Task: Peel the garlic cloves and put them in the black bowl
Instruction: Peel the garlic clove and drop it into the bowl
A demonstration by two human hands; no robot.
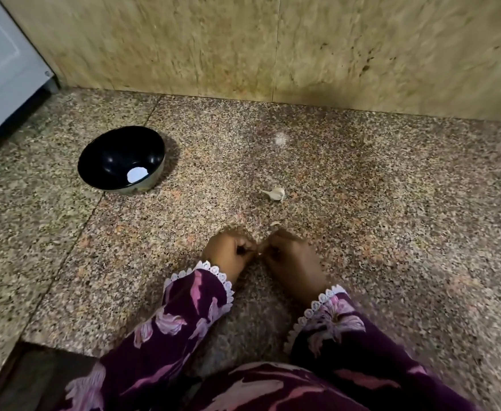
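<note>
Nearest, the left hand (228, 253) and right hand (288, 259) meet knuckle to knuckle, fingers (245, 247) curled tight on something small between them, likely a clove, mostly hidden. Just beyond the right hand's fingers lies an unpeeled garlic clove (275, 193), long axis crosswise. The black bowl (121, 160) sits farther off, beyond-left, nearer the left hand, on the counter (391, 203).

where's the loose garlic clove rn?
Head view: the garlic clove lies alone on the speckled counter, right of the black bowl and just beyond the two hands, touching neither.
</note>
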